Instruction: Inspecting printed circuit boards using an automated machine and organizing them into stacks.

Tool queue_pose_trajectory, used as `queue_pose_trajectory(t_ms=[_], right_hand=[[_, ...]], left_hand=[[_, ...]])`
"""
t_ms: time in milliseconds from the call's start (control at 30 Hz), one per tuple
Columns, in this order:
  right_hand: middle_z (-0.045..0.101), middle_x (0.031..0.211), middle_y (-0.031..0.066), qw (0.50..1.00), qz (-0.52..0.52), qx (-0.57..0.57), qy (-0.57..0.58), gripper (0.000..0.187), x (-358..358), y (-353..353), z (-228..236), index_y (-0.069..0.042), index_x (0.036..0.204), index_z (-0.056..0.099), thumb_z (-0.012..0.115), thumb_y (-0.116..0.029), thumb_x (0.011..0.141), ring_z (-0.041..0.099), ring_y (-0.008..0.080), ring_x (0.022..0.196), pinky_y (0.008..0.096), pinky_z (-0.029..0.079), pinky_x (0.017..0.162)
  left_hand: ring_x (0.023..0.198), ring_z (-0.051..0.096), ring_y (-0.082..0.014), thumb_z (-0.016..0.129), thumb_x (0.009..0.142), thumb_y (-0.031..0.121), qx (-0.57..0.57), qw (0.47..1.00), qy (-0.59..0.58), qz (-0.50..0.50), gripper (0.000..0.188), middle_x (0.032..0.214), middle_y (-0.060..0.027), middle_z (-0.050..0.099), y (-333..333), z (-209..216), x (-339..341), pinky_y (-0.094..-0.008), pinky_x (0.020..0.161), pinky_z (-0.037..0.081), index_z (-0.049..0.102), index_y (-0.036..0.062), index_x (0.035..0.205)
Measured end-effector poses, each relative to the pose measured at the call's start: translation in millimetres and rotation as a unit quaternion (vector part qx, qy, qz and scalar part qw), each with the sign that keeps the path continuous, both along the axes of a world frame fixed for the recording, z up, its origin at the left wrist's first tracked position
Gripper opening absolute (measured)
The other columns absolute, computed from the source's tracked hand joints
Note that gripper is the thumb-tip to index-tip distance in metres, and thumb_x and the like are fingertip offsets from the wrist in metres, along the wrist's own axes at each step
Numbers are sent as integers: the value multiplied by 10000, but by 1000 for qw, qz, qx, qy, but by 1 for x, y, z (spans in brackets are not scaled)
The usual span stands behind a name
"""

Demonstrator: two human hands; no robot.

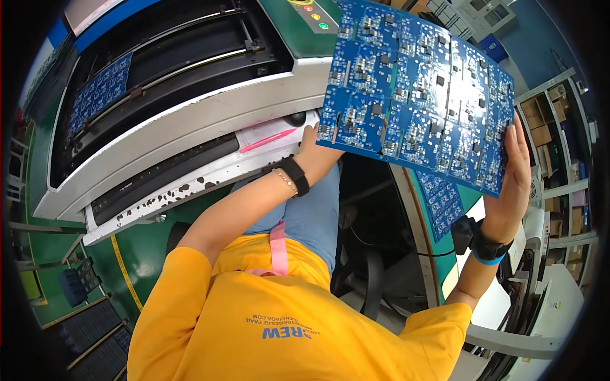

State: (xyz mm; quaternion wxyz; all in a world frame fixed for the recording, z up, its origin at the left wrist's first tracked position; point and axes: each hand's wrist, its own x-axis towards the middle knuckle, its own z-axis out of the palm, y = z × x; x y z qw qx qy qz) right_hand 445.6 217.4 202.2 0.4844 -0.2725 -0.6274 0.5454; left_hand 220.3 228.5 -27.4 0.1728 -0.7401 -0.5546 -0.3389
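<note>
A large blue circuit board panel (416,95), covered with repeated blocks of small parts, is held up tilted in front of me. Bright light glares off its right half. At its lower left corner my left hand (316,152) grips the edge, its fingers mostly hidden behind the panel. My right hand (518,162) presses along the right edge, with the thumb side against it and the other fingers partly behind. Another blue circuit board panel (101,92) sits between the rails of the machine (190,120) on the left. A third blue panel (441,203) lies on the bench below the held one.
A pink pen (267,140) and paper rest on the machine's pull-out tray (184,190), beside a black keyboard (165,171). Lit buttons (316,17) are on the machine's green top. Shelves with cardboard boxes (540,133) stand at the right. A dark chair armrest (375,282) is beside me.
</note>
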Motion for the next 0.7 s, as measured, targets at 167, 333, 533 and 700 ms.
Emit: queue_pose_trajectory(t_ms=[167,333,533,700], right_hand=[[481,1277,113,998,-57,-16,8,447,10,-3,-4,33,1332,345,452,-130,930,530,144,1104,272,446,920],[454,1305,115,998,-70,-5,-4,439,17,-6,-5,27,1331,350,444,-144,937,518,145,1123,279,437,945],[532,1213,129,974,-221,52,-11,438,11,-10,-5,27,1306,386,480,-152,917,595,135,1008,247,501,848],[484,1269,146,992,-121,31,-33,427,7,8,-4,33,1295,399,476,-163,924,559,156,1077,263,498,877]], left_hand=[[1156,420,-386,543,781,113,160,985,-49,-36,524,1330,-197,396,29,-11,34,-510,994,305,435,40,1289],[978,551,-361,551,730,99,-168,972,131,-103,239,947,-165,639,12,-101,59,-444,878,384,680,45,925],[928,581,-315,612,795,351,-479,865,75,-131,363,998,-139,576,-86,-58,-37,-437,745,485,589,45,989],[1187,412,-344,573,829,279,-481,874,-5,-66,431,1328,-144,403,-164,-53,-129,-437,894,432,489,78,1200]])
